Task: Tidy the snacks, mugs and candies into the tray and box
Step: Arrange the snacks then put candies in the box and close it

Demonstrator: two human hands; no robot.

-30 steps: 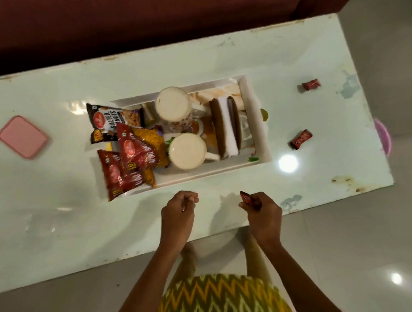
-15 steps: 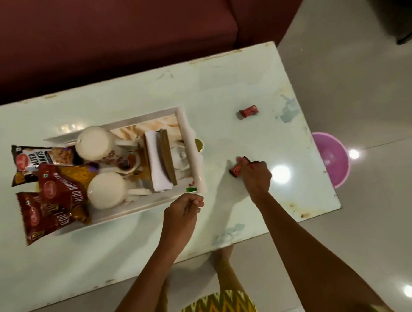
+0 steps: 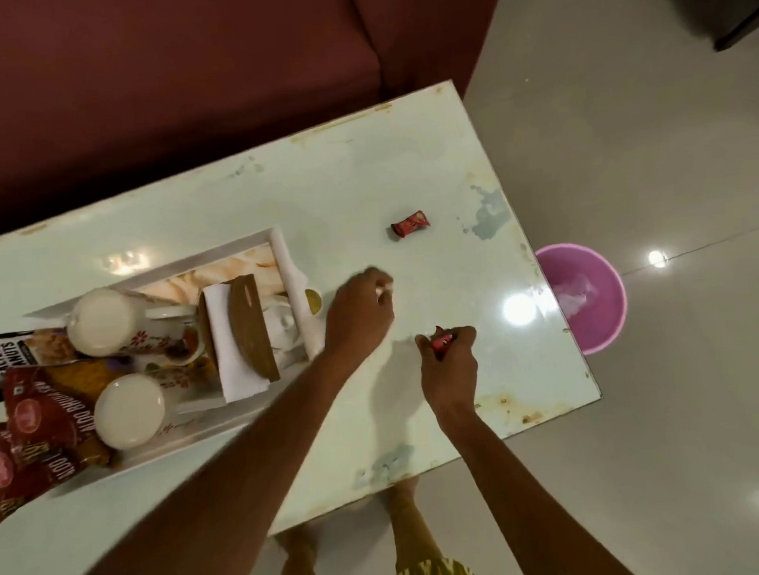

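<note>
- Our right hand (image 3: 450,362) is curled around a red candy (image 3: 442,341); the wrapper pokes out between thumb and fingers. The hand is over the table (image 3: 364,191), near its front right part.
- Our left hand (image 3: 361,314) reaches across, just right of the tray (image 3: 279,248). The fingers are curled in loosely with something small and pale at the tips; blurred, so we cannot tell whether it grips anything.
- A second red candy (image 3: 411,225) lies alone on the table beyond both hands, apart from them.
- The tray sits at the left of the table. In it are two mugs: one (image 3: 102,321) at the back, one (image 3: 129,410) nearer us, both pale-topped from above.
- A white napkin block (image 3: 232,361) with a brown curved piece (image 3: 252,329) stands at the tray's right end, next to a white item we cannot identify.
- Snack packets crowd the tray's left end: a salted nuts pack (image 3: 7,355) at the back, red packs (image 3: 37,419) in front, partly hanging over the rim.
- A small yellow-green round thing (image 3: 313,298) shows just outside the tray's right wall, beside our left hand.
- A pink tub (image 3: 599,319) is on the floor past the table's right edge.
- A dark red sofa (image 3: 183,99) runs behind the table.
- Our bare feet (image 3: 402,497) show under the table's near edge.
</note>
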